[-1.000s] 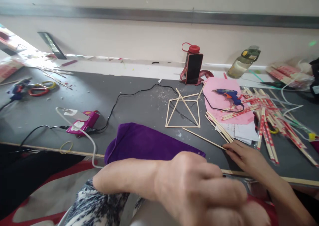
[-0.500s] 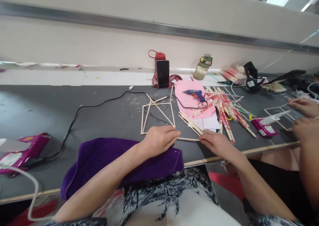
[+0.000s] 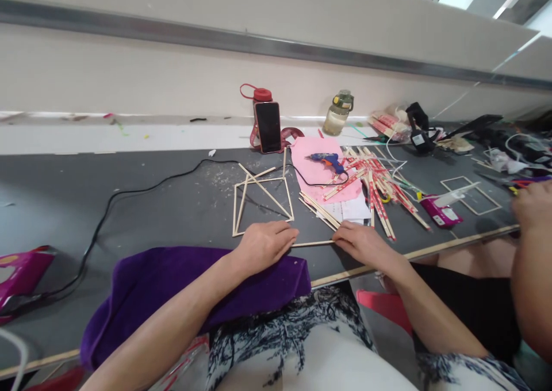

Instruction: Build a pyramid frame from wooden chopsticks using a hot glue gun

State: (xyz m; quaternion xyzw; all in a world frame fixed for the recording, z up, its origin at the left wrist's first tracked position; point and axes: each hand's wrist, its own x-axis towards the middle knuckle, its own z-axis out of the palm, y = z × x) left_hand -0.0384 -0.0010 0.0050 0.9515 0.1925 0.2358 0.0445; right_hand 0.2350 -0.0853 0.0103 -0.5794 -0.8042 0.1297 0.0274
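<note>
A plain wooden chopstick (image 3: 313,244) lies low along the front of the table, with a hand closed at each end. My left hand (image 3: 268,244) has its fingers pressed together on the left end, beside the purple cloth (image 3: 172,282); its fingertips are partly hidden. My right hand (image 3: 364,244) pinches the right end, just below several loose bare chopsticks (image 3: 321,210). Behind my left hand lies a frame of joined chopsticks (image 3: 235,210), with crossing sticks and one that points up at its far right corner.
A blue glue gun (image 3: 326,160) rests on pink paper (image 3: 302,155), beside a pile of red-patterned chopsticks (image 3: 379,207). A phone (image 3: 268,127) leans on a red bottle (image 3: 262,96). A black cord (image 3: 129,191) crosses the left side. A co-worker's hand (image 3: 532,207) is at right.
The view has shifted slightly to the right. My hands keep their hold on the chopstick. The co-worker's hands have moved off the rectangular stick frame at right.
</note>
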